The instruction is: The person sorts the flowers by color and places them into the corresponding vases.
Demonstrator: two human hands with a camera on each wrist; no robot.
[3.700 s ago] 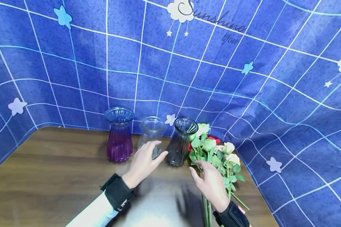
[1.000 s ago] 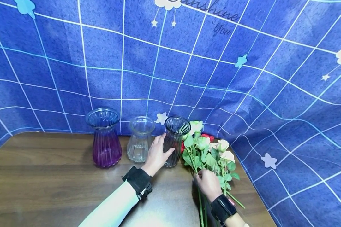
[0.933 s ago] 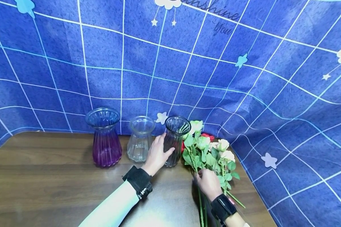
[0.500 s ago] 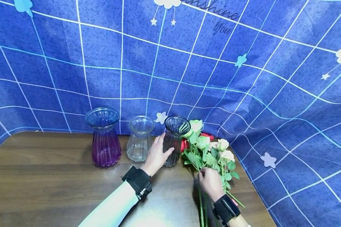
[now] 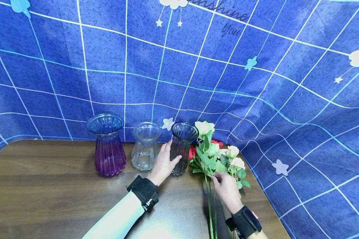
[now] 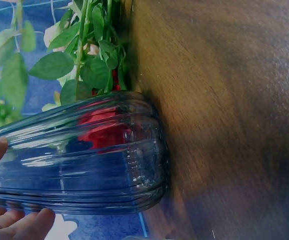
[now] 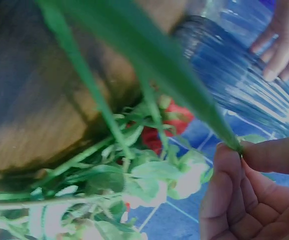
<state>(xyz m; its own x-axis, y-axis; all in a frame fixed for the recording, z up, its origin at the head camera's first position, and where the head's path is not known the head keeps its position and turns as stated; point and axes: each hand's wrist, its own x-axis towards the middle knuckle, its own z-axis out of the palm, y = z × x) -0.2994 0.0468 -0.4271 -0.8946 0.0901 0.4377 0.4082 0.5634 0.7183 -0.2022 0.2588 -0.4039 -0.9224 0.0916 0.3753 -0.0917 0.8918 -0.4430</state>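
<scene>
My left hand (image 5: pixel 163 166) holds the dark grey ribbed glass vase (image 5: pixel 183 151), which stands upright on the table. In the left wrist view the thumb lies on one side of this vase (image 6: pixel 109 165) and the fingers on the other. To the right, my right hand (image 5: pixel 227 192) pinches the green stem of a white rose (image 5: pixel 204 128). Thumb and fingertips meet on that stem (image 7: pixel 189 90) in the right wrist view. The white rose's bloom is just right of the vase's rim, with its stem slanting down toward the table's front.
A clear glass vase (image 5: pixel 145 157) and a blue-and-purple vase (image 5: pixel 110 156) stand left of the grey one. Several roses lie at the right, among them pale pink blooms (image 5: pixel 237 162) and a red bloom (image 5: pixel 216 143). A blue patterned cloth (image 5: pixel 137 86) hangs behind the wooden table (image 5: pixel 54 192).
My left hand has gone from the clear vase to the grey one and holds it. The right hand has taken a rose stem and raised the white bloom slightly from the pile.
</scene>
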